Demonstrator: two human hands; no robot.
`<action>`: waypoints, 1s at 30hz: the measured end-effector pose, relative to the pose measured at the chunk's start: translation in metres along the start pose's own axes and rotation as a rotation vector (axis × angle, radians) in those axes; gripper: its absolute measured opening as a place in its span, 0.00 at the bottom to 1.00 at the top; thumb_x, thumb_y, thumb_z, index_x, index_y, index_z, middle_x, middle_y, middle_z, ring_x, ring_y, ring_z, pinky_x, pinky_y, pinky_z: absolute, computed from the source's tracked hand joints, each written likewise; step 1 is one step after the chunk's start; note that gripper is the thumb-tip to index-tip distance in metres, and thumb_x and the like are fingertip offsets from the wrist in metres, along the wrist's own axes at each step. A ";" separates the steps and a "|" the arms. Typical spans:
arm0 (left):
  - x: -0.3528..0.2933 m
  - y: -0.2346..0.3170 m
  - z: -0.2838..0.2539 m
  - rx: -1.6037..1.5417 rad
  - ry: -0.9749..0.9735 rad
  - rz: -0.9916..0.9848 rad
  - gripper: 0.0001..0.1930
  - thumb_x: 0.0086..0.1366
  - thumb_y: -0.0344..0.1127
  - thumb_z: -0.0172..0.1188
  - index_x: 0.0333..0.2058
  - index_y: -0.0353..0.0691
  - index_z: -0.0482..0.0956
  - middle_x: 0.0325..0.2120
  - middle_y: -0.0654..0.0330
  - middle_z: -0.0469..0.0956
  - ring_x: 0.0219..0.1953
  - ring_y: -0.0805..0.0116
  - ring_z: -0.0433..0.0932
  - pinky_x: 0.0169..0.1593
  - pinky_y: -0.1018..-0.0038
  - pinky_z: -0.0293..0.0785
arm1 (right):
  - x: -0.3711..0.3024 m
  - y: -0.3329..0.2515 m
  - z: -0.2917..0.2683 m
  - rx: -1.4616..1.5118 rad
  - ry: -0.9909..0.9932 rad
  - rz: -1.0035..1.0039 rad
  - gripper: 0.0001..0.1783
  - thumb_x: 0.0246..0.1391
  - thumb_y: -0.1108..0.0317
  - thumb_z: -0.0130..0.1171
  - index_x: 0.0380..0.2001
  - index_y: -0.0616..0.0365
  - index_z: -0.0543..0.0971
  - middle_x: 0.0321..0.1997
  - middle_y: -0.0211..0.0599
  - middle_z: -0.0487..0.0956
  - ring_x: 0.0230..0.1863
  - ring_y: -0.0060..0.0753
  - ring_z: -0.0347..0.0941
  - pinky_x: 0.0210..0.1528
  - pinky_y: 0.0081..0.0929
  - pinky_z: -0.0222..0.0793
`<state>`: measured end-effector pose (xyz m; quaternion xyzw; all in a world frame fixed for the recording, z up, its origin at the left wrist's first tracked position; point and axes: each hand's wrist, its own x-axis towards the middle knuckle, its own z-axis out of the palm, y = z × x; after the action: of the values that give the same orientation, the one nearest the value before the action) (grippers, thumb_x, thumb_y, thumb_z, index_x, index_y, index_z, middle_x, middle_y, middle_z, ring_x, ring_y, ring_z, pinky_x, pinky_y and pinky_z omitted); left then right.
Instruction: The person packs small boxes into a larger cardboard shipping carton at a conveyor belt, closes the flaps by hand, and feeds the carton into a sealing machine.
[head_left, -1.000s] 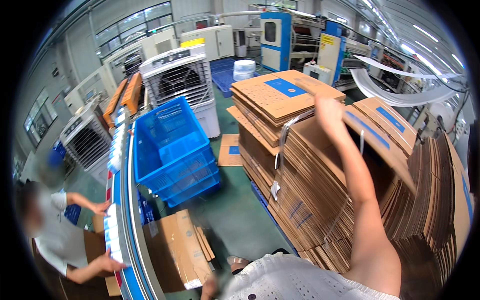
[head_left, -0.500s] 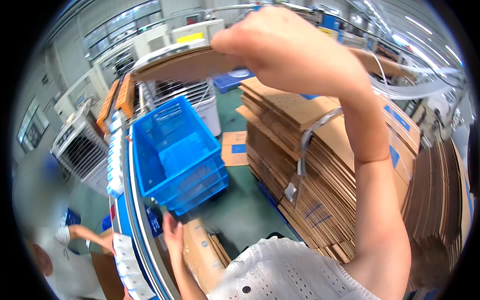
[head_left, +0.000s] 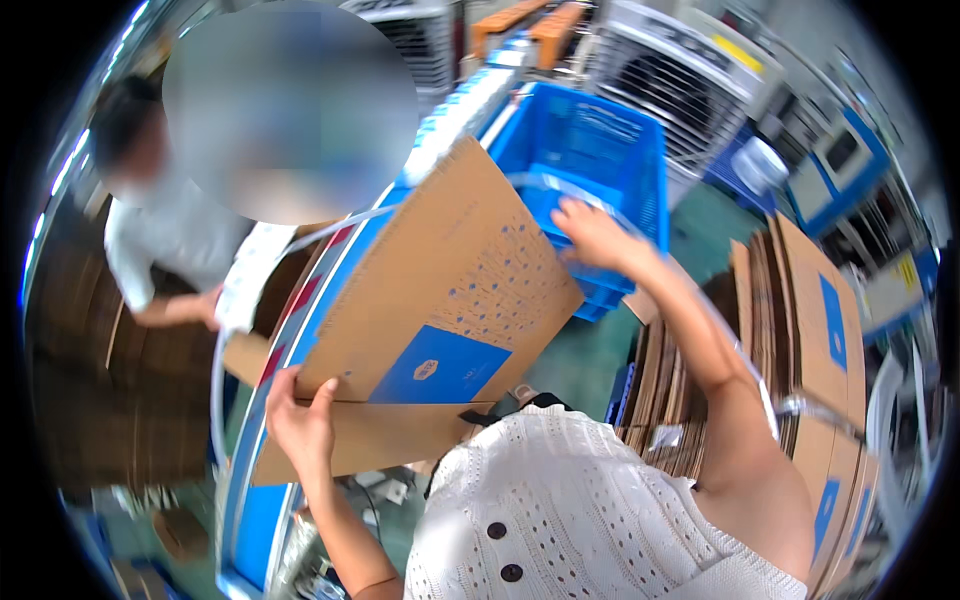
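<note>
A flat cardboard carton [head_left: 430, 270] with a blue printed panel lies tilted in front of me, one flap folded along its near side. My left hand [head_left: 302, 418] grips its near left edge, thumb on the upper face and fingers going under. My right hand [head_left: 598, 238] is by the carton's far right edge, over the blue plastic crate [head_left: 640, 165]. Its fingers are bent and a little apart, slightly blurred, with nothing seen in them. A pale translucent strap or hose crosses near that hand and forearm.
A conveyor with blue and metal edging [head_left: 255, 515] runs along my left. Across it a person [head_left: 185, 235] handles a white piece. Stacked flat cartons [head_left: 815, 330] stand at my right, partly behind my right arm. A large slatted fan unit [head_left: 670, 85] stands beyond the crate.
My view has turned left. The carton has swung from high up down in front of me. My left hand has taken its edge; my right hand has come down and let go.
</note>
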<state>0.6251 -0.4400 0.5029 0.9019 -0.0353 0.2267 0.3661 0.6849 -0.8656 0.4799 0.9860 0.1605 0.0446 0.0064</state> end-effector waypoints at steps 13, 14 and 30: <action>-0.066 0.008 0.044 0.616 -0.111 -0.164 0.13 0.38 0.29 0.64 0.24 0.38 0.70 0.22 0.57 0.69 0.29 0.57 0.67 0.35 0.67 0.59 | 0.062 -0.048 0.142 0.796 0.136 -0.224 0.19 0.41 0.57 0.60 0.28 0.61 0.71 0.35 0.44 0.73 0.39 0.42 0.69 0.44 0.43 0.62; -0.065 0.011 0.046 0.628 -0.101 -0.198 0.13 0.38 0.28 0.64 0.24 0.38 0.70 0.22 0.57 0.69 0.28 0.57 0.67 0.35 0.67 0.59 | 0.059 -0.035 0.153 0.610 0.115 -0.258 0.21 0.39 0.54 0.60 0.29 0.61 0.71 0.35 0.45 0.73 0.41 0.43 0.68 0.45 0.47 0.59; -0.037 0.007 0.074 0.827 -0.155 -0.272 0.15 0.38 0.33 0.65 0.24 0.39 0.69 0.22 0.56 0.68 0.30 0.55 0.66 0.35 0.66 0.59 | -0.112 0.084 0.364 0.394 -1.328 0.072 0.10 0.45 0.64 0.49 0.28 0.58 0.75 0.29 0.48 0.75 0.31 0.47 0.72 0.30 0.40 0.66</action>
<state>0.6185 -0.4987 0.4445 0.9832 0.1503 0.1032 -0.0029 0.6387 -0.9800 0.1102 0.7920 0.0948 -0.5982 -0.0776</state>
